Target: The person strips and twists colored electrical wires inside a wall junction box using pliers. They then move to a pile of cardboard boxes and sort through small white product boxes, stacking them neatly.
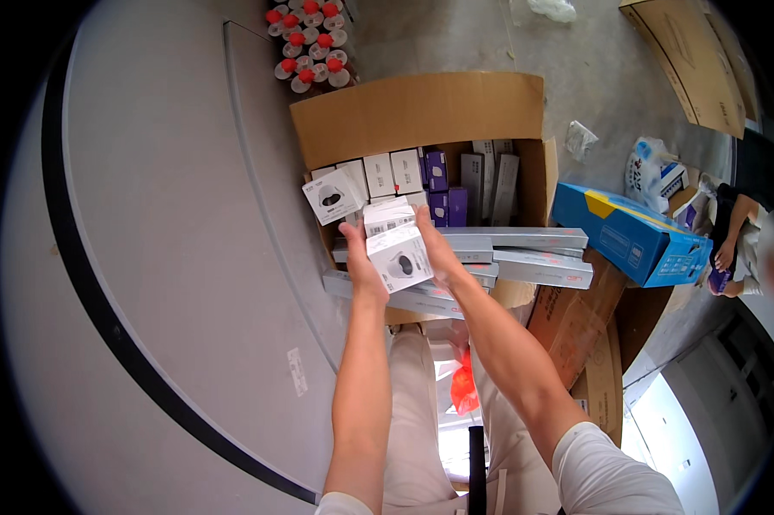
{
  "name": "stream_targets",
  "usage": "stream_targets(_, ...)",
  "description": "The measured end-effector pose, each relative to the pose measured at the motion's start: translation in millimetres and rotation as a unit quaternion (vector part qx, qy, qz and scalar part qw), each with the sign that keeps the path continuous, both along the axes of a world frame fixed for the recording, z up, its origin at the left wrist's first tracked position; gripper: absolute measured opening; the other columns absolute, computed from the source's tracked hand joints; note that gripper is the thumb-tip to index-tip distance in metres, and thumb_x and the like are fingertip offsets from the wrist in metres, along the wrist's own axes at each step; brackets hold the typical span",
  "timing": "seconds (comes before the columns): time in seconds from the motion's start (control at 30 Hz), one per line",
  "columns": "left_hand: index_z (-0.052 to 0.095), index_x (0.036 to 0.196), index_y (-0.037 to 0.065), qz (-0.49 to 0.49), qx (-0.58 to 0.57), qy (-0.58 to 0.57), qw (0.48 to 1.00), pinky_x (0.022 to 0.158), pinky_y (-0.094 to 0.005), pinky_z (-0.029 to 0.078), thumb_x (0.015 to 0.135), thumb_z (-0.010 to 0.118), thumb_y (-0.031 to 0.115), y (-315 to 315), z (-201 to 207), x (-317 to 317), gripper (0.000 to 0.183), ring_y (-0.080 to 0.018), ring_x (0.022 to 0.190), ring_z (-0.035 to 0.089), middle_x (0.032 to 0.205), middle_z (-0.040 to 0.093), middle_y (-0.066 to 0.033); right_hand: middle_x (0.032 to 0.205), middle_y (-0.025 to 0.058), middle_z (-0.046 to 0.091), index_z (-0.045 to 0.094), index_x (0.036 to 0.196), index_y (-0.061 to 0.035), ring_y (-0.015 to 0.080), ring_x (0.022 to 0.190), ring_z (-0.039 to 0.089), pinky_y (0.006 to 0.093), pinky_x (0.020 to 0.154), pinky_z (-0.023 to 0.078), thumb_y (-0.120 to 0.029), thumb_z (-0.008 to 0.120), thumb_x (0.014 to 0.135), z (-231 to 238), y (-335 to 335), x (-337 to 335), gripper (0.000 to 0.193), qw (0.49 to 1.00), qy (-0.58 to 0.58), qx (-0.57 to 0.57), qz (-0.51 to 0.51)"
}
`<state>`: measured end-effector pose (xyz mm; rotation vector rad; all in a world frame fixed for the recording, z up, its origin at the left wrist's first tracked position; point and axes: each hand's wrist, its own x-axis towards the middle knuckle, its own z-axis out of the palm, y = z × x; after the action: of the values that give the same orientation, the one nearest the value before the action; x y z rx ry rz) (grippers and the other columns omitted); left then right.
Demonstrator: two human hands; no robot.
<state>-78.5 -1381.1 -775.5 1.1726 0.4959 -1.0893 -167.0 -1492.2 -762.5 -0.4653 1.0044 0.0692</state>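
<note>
Between my two hands is a short row of small white boxes (400, 259), the nearest one printed with a dark round lamp-like picture. My left hand (366, 268) presses on their left side and my right hand (439, 251) on their right, fingers closed around them. They are held over a large open cardboard carton (421, 107). Just beyond my left hand, a similar white box (332, 196) lies tilted on top of other white boxes (378, 174) in the carton. Long silver-grey boxes (524, 239) lie across its near side, below and beside my right hand.
Purple boxes (437, 172) and upright grey boxes (501, 189) fill the carton's right part. A blue box (631, 233) stands to the right, near another person's hand (725, 256). A grey panel (172, 232) rises at left. Red-capped bottles (309, 47) stand at the far left.
</note>
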Motion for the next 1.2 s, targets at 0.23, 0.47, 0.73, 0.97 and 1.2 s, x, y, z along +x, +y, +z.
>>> stream_targets(0.23, 0.042, 0.157, 0.002, 0.059, 0.023, -0.056, 0.996, 0.113, -0.0362, 0.043, 0.108, 0.033, 0.068, 4.2, 97.9, -54.4, 0.083, -0.0231, 0.136, 0.056, 0.150, 0.055, -0.0102, 0.168, 0.0135, 0.035, 0.025, 0.167, -0.0102, 0.0281, 0.153, 0.037, 0.0374, 0.122, 0.033, -0.065, 0.029, 0.110, 66.8, 18.1, -57.4, 0.080, 0.998, -0.063, -0.026, -0.012)
stream_targets(0.47, 0.043, 0.154, 0.001, 0.099, 0.040, -0.007, 0.994, 0.111, -0.0378, 0.047, 0.110, 0.034, 0.061, 58.1, 212.2, -134.9, 0.075, -0.0242, 0.131, 0.060, 0.147, 0.058, -0.0116, 0.171, 0.0186, 0.031, 0.024, 0.167, -0.0036, 0.0342, 0.157, 0.030, 0.0374, 0.126, 0.022, -0.037, 0.028, 0.115, 178.8, 37.7, -131.1, 0.062, 0.887, -0.099, -0.399, 0.211)
stream_targets(0.73, 0.042, 0.157, -0.004, 0.066, 0.106, -0.146, 0.981, 0.112, -0.0356, 0.045, 0.112, 0.036, 0.056, 50.2, 384.4, -164.0, 0.074, -0.0218, 0.134, 0.057, 0.147, 0.059, -0.0126, 0.155, 0.0183, 0.053, 0.037, 0.161, 0.0023, 0.0225, 0.138, 0.053, 0.0343, 0.115, 0.038, -0.056, 0.031, 0.111, 350.0, 41.2, -150.5, 0.077, 0.945, -0.086, -0.283, 0.139)
stream_targets(0.97, 0.042, 0.155, -0.010, 0.097, 0.073, -0.309, 0.943, 0.111, -0.0345, 0.043, 0.114, 0.037, 0.048, 44.6, 523.7, -179.5, 0.071, -0.0207, 0.132, 0.056, 0.145, 0.059, -0.0162, 0.158, 0.0166, 0.049, 0.039, 0.157, 0.0103, 0.0210, 0.143, 0.048, 0.0324, 0.116, 0.037, -0.053, 0.038, 0.112, 481.9, 27.5, -156.0, 0.077, 0.922, -0.211, -0.310, 0.099)
stream_targets(1.2, 0.045, 0.154, -0.008, 0.125, 0.071, -0.280, 0.949, 0.107, -0.0340, 0.048, 0.114, 0.036, 0.049, 53.2, 554.9, -223.5, 0.071, -0.0209, 0.128, 0.061, 0.143, 0.061, -0.0156, 0.164, 0.0182, 0.041, 0.033, 0.159, 0.0097, 0.0235, 0.148, 0.043, 0.0348, 0.120, 0.033, -0.052, 0.038, 0.113, 514.6, 39.5, -197.6, 0.077, 0.932, -0.230, -0.265, 0.094)
